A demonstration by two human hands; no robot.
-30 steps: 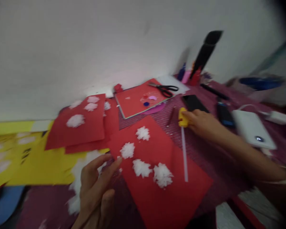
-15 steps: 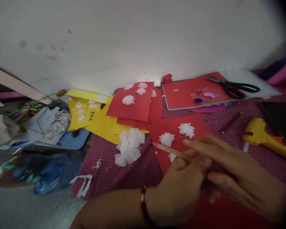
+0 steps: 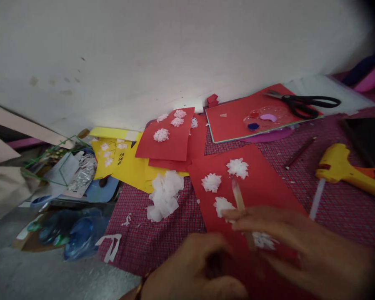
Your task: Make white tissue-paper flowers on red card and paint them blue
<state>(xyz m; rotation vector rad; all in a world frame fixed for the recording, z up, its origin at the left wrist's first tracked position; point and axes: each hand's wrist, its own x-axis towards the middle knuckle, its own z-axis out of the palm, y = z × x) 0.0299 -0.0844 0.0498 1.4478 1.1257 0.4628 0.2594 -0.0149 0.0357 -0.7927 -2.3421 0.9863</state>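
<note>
A red sheet [image 3: 265, 183] bearing white paper tufts [image 3: 237, 168] lies on a purple-red checked cloth [image 3: 131, 216], its far edge facing a pale wall [image 3: 175, 50] marked with brown stains [image 3: 65, 91] to the left. Over the sheet's near part, the right hand [image 3: 287, 237] has its fingers nearly closed around a pale stick [image 3: 239, 196], whose pinkish tip points toward the sheet's farthest tuft; the hand partly covers the nearer tufts. At the sheet's near left, the left hand [image 3: 193, 266] is blurred, fingers curled in, and I cannot tell whether it holds anything. Left of the sheet sits a heap of thin white paper [image 3: 164, 198]; beyond that, red cards [image 3: 173, 148] overlap yellow sheets [image 3: 128, 160]. Behind the sheet, to the right, scissors [image 3: 306, 104] and a clear palette [image 3: 268, 118] with daubs of colour rest on a red-topped stack [image 3: 228, 127]. Right of the sheet lie a dark red pencil [image 3: 301, 153] and a yellow glue gun [image 3: 334, 164]. Far to the sheet's left, past the cloth's edge, blue plastic bottles [image 3: 84, 231] fill a box above the grey floor [image 3: 90, 275]
</note>
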